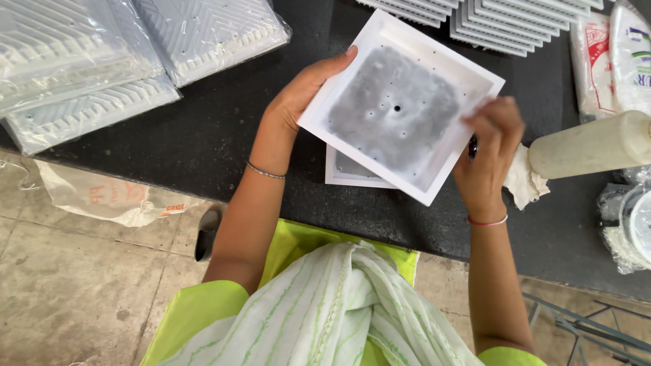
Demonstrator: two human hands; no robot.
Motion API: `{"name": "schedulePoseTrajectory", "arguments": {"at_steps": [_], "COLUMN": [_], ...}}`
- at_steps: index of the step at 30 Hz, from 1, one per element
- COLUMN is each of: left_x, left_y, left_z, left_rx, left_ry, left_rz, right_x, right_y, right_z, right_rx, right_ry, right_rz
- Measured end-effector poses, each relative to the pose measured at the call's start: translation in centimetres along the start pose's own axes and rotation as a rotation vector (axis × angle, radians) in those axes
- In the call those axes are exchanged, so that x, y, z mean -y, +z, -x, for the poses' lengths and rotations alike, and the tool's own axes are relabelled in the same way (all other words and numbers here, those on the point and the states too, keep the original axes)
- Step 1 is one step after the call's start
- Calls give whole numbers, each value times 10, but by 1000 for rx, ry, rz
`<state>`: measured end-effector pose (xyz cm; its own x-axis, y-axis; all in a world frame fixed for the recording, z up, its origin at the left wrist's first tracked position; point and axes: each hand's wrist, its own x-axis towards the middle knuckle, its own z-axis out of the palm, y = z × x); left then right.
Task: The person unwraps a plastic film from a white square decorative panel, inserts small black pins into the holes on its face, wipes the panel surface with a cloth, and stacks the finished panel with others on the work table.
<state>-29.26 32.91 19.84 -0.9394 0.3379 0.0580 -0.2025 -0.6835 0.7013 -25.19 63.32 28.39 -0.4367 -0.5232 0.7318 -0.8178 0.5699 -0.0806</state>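
At the far left of the black desk (203,142) lie ribbed white panels in clear plastic bags (88,61). The left hand (302,91) is closed on the left edge of a square white tray (400,105), thumb over the rim. The tray is held tilted above the desk, its inside turned up, gray and dusty, with nothing in it. Under it a second white tray (349,173) lies flat. The right hand (488,146) is at the tray's right corner, blurred; it seems closed on a white cloth (525,183). Right of it lies a cream bottle (590,146) on its side.
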Motion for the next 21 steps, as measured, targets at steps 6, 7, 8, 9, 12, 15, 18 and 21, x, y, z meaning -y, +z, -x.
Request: {"name": "schedulePoseTrajectory", "arguments": {"at_steps": [6, 7, 8, 9, 12, 15, 18, 21], "left_x": [1, 2, 2, 3, 8, 12, 14, 12], "left_y": [-3, -4, -5, -6, -11, -15, -16, -16], "left_z": [-5, -6, -7, -8, -13, -16, -16, -15], "left_rx": [10, 4, 8, 12, -15, -32, -42, -8], "left_ry": [45, 61, 72, 79, 85, 68, 58, 67], "left_rz": [-20, -40, -30, -19, -3, 19, 20, 47], "right_x": [6, 6, 4, 2, 5, 11, 14, 16], "right_y": [5, 9, 11, 11, 20, 24, 27, 29], "right_z": [21, 27, 33, 40, 58, 68, 67, 62], "right_rx": [-201, -240, -278, -262, -204, -151, -136, -123], "right_ry": [559, 715, 869, 923, 1036, 1051, 1065, 1069], "right_rz": [-443, -703, -965, -1033, -1203, -1263, -1258, -1277]}}
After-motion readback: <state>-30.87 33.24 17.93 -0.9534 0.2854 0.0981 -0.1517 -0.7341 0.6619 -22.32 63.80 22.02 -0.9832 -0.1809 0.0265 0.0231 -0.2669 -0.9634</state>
